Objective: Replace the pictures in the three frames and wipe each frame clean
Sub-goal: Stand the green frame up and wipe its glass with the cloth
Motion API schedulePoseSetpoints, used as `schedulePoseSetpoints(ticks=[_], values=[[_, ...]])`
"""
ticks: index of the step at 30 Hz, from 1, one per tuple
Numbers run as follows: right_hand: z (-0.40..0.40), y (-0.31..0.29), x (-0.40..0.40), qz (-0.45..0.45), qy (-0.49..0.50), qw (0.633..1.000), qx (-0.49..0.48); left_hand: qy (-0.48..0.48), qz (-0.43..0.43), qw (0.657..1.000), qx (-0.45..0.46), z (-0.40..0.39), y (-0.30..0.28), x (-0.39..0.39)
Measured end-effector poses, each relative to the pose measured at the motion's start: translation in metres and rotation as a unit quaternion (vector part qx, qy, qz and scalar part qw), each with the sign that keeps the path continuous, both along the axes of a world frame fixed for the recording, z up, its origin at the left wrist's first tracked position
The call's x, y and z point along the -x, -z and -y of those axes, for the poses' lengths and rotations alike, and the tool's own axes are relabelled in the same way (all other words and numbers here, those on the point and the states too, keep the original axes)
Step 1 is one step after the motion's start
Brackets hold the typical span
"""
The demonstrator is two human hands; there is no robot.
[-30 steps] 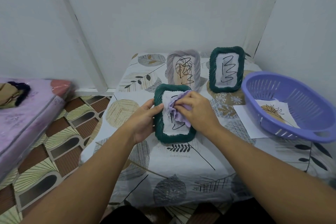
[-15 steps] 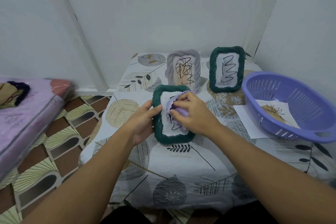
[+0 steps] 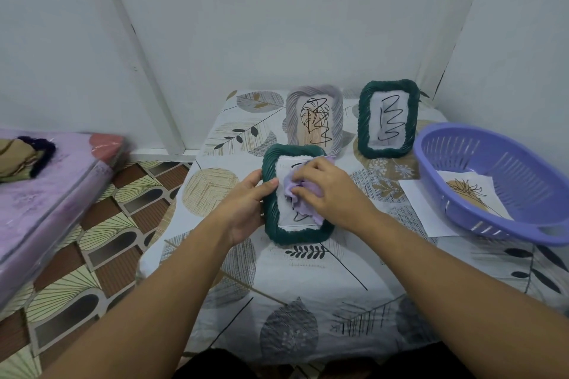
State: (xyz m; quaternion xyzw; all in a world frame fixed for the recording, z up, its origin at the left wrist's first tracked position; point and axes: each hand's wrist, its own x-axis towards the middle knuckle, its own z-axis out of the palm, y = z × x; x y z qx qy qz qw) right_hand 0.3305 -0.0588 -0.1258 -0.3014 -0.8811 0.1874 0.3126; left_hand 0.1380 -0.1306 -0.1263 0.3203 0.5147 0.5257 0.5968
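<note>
Count's three frames: two green frames (image 3: 295,234) (image 3: 388,86), one grey frame (image 3: 314,92). One purple basket (image 3: 431,160), one lilac cloth (image 3: 292,191), two loose pictures (image 3: 471,194) (image 3: 421,209).

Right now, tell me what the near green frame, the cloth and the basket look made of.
Near green frame: probably moulded plastic or resin, matte, with rope-like twisted ridges. Cloth: soft lilac fabric, bunched into folds under the right hand. Basket: glossy purple plastic with moulded slots.

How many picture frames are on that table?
3: a green frame held under the hands near the front, a grey frame standing behind it, and another green frame standing right of that.
</note>
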Motion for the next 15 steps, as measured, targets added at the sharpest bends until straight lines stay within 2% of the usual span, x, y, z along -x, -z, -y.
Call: schedulePoseSetpoints(ticks=[15], values=[[0.0017, 0.0055, 0.0061, -0.051, 0.056, 0.996, -0.049, -0.002, -0.005, 1.0, -0.006, -0.0007, 0.0008, -0.0002]])
